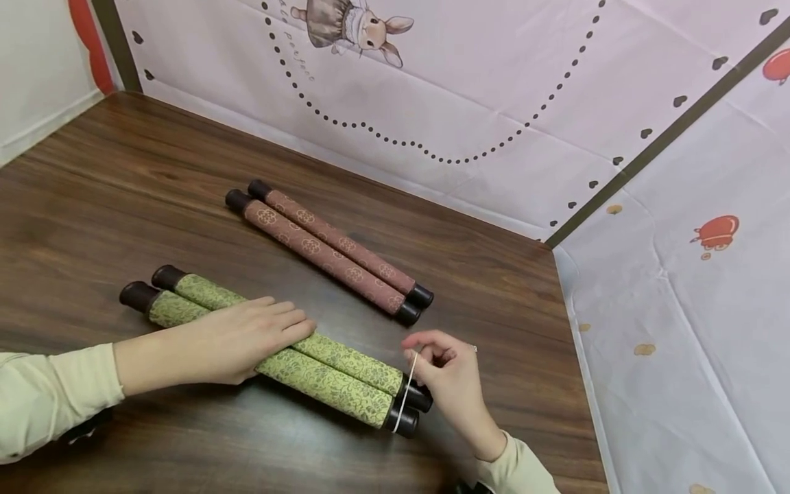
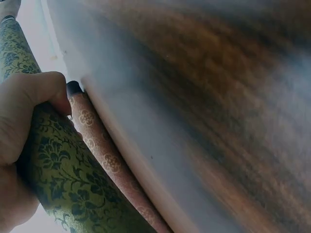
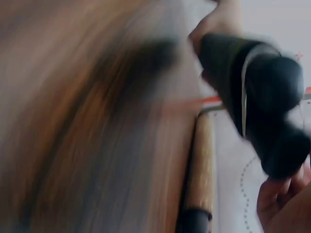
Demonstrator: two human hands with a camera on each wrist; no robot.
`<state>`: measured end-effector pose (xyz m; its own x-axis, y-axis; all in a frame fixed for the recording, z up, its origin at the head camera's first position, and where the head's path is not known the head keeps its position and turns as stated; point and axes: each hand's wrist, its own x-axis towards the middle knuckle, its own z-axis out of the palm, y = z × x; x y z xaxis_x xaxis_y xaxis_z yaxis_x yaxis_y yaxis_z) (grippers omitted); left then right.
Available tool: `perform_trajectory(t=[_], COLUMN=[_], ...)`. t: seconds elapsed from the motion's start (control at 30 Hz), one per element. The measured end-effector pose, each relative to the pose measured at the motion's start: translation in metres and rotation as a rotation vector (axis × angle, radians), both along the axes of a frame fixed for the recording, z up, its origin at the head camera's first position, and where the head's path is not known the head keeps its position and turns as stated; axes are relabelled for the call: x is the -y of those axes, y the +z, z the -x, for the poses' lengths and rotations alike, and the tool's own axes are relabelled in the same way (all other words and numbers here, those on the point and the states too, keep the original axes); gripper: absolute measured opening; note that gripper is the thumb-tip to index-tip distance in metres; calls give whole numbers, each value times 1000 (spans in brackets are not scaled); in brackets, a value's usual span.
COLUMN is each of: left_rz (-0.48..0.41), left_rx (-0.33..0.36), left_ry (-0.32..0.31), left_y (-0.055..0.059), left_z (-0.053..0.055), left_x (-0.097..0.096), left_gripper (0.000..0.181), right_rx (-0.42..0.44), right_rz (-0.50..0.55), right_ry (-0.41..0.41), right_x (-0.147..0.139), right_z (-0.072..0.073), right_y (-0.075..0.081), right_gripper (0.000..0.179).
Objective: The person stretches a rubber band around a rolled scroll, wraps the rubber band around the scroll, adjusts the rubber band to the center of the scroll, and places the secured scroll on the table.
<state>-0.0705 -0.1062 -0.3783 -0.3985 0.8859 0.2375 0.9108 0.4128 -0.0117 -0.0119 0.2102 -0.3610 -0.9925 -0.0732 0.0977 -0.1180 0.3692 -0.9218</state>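
A green floral-patterned scroll (image 1: 333, 387), rolled from both ends into two parallel rolls with dark end knobs, lies slantwise at the front of the table. Across its middle, my left hand (image 1: 245, 342) grips it from above; the left wrist view shows the thumb (image 2: 46, 87) curled over the green cloth. A thin white elastic band (image 1: 405, 394) loops around the black knobs at the right end. My right hand (image 1: 453, 381) pinches the upper part of this band between thumb and fingers, pulling it taut beside the knobs. In the right wrist view the knobs (image 3: 274, 85) are blurred.
Behind the green scroll, a dark-red scroll (image 1: 310, 245) with gold flowers and black knobs lies roughly parallel to it on the brown wood-grain table (image 1: 154, 199). White printed cloth walls (image 1: 481, 89) enclose the table's back and right side.
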Motion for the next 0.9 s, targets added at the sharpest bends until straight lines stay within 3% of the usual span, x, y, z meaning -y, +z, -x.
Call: perform_trajectory(t=[0.07, 0.17, 0.3, 0.37, 0.47, 0.7, 0.9], left_rz=[-8, -15, -13, -13, -19, 27, 27], left_rx=[-7, -9, -76, -130, -183, -189, -192], left_ry=[4, 7, 14, 13, -7, -10, 29], left_y=[1, 2, 3, 4, 5, 3, 0], left_z=[0, 1, 2, 3, 5, 4, 2], left_x=[0, 0, 0, 0, -3, -8, -8], left_gripper=[74, 73, 62, 55, 49, 62, 62], right_rx=[105, 184, 246, 285, 336, 364, 358], right_rz=[117, 241, 336, 326, 232, 82, -53], right_ry=[-109, -217, -214, -148, 4, 375, 530], right_x=[5, 10, 10, 9, 6, 0, -4], right_z=[-1, -2, 0, 2, 4, 10, 19], right_y=[3, 3, -1, -4, -7, -3, 1], right_gripper=[12, 20, 26, 31, 41, 54, 51])
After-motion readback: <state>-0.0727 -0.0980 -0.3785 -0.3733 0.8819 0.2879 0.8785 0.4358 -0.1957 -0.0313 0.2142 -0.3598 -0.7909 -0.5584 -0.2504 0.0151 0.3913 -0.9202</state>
